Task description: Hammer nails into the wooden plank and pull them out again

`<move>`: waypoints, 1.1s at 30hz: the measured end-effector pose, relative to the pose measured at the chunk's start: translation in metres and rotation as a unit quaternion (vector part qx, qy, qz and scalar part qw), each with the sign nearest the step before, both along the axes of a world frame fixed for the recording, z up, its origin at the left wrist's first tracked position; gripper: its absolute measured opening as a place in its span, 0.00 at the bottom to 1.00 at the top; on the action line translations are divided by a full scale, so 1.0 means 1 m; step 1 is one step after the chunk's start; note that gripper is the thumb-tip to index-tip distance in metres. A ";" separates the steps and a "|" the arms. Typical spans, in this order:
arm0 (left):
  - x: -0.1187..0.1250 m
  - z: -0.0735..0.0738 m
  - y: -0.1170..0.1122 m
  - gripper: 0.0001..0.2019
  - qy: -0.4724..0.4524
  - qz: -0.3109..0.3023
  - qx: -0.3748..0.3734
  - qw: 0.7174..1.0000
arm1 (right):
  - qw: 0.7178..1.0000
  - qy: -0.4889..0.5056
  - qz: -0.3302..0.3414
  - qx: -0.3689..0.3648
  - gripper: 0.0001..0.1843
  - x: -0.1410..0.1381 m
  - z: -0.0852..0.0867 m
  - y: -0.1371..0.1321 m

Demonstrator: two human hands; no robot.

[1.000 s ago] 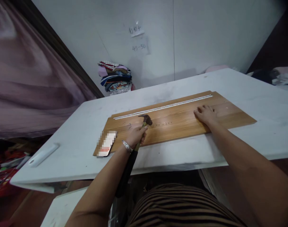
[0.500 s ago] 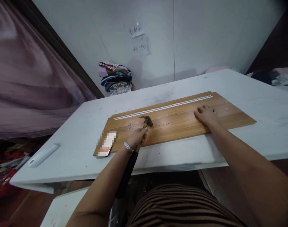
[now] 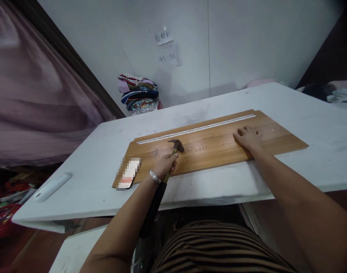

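My left hand (image 3: 166, 165) is closed round the shaft of a claw hammer (image 3: 177, 145), close below its head. The black grip hangs back past the table's front edge. The hammer head is over a wooden board (image 3: 219, 142), near one end of a row of small dark nail heads or holes (image 3: 200, 148). On the board's right part my right hand (image 3: 248, 138) lies palm down, fingers spread and a little bent. Several loose nails (image 3: 155, 152) lie left of the hammer head. A white measuring strip (image 3: 196, 129) runs along the board's far side.
A phone (image 3: 129, 173) with a blurred screen lies on the board's left corner. The white table (image 3: 85, 151) carries a long white object (image 3: 52, 187) at left. Folded clothes (image 3: 139, 93) are stacked against the wall. A pink curtain (image 3: 42, 76) hangs at left.
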State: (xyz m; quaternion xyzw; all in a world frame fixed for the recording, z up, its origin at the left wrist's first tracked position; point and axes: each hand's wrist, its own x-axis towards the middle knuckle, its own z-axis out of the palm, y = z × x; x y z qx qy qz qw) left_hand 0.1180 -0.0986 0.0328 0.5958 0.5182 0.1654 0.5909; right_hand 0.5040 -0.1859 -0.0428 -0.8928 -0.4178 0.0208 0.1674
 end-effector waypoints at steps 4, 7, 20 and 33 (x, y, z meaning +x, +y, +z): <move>0.001 0.000 0.000 0.17 0.003 0.001 0.000 1.000 | 1.000 -0.003 0.001 0.005 0.27 0.000 0.000 0.000; 0.000 0.002 -0.001 0.15 0.011 -0.002 0.005 1.000 | 1.000 -0.002 0.001 0.000 0.27 -0.001 0.000 -0.001; -0.001 -0.001 0.001 0.15 0.015 0.000 0.007 1.000 | 1.000 -0.005 0.012 -0.007 0.29 0.000 0.002 -0.001; -0.002 -0.002 0.003 0.17 0.005 -0.003 0.009 1.000 | 1.000 -0.012 0.012 -0.002 0.26 0.003 -0.002 0.000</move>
